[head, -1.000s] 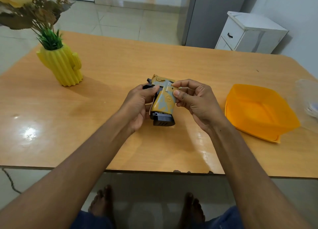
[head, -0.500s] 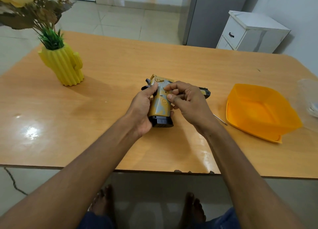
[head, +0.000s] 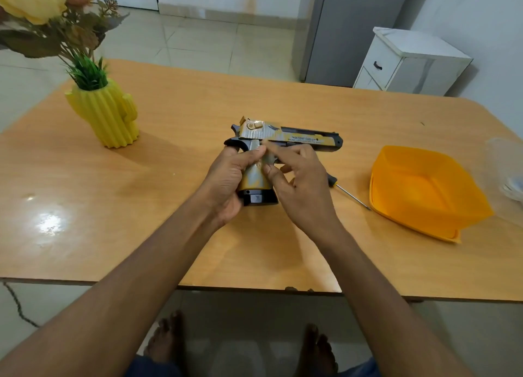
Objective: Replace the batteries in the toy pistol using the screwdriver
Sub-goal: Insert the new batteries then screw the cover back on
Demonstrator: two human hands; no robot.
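Note:
The toy pistol, gold and grey with a black barrel end and black grip base, lies on its side in the middle of the wooden table, barrel pointing right. My left hand grips the pistol's handle from the left, thumb on top. My right hand touches the handle's side from the right with thumb and fingertips; the contact spot is blurred. The screwdriver lies on the table just right of my right hand, its handle mostly hidden behind that hand, its thin shaft pointing toward the orange tray.
An orange plastic tray sits at the right, with a clear plastic container at the frame's right edge. A yellow cactus-shaped vase with flowers stands at the far left. A white cabinet stands beyond the table.
The pistol has been laid flat, so its full barrel now shows. My right hand slid lower on the handle, uncovering the screwdriver beside it. My left hand keeps its grip.

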